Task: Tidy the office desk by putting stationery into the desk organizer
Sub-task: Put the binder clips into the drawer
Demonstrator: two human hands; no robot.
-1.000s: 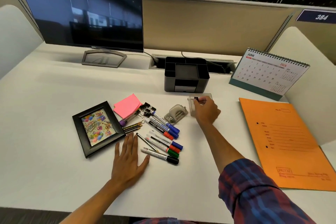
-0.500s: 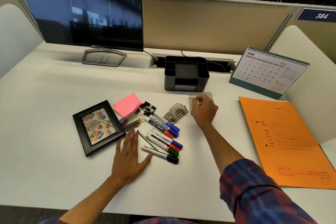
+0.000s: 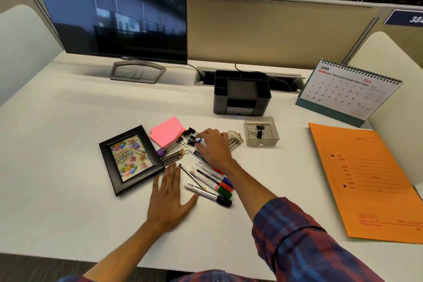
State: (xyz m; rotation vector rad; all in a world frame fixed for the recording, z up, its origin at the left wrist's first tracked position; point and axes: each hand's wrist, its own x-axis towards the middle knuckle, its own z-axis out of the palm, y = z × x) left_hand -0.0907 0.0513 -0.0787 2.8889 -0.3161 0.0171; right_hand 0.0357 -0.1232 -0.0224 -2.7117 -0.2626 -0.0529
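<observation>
Right hand (image 3: 214,144) has shifted left from the small clear tray (image 3: 261,131) over to the pile of binder clips (image 3: 191,136), tray now uncovered with two black clips (image 3: 259,130) lying in it. Head view: right hand's fingers curl down onto the loose clips beside the pink sticky notes (image 3: 166,131); cannot tell if they are pinching one yet. It partly covers the hole punch (image 3: 234,139) and the upper markers. Left hand (image 3: 170,199) lies flat and released on the desk (image 3: 68,155), palm down, fingertips near the pencils (image 3: 172,157), thumb just beside the bottom marker. Markers (image 3: 212,181) lie in a row between the two forearms, caps red, blue, green, black. Black picture frame (image 3: 130,159) sits left of the pile. Dark desk organizer (image 3: 241,95) stands behind the tray, compartments look empty, well apart from the pile. Orange folder (image 3: 375,178) lies far right, desk calendar (image 3: 348,91) behind it, monitor (image 3: 114,11) back left.
</observation>
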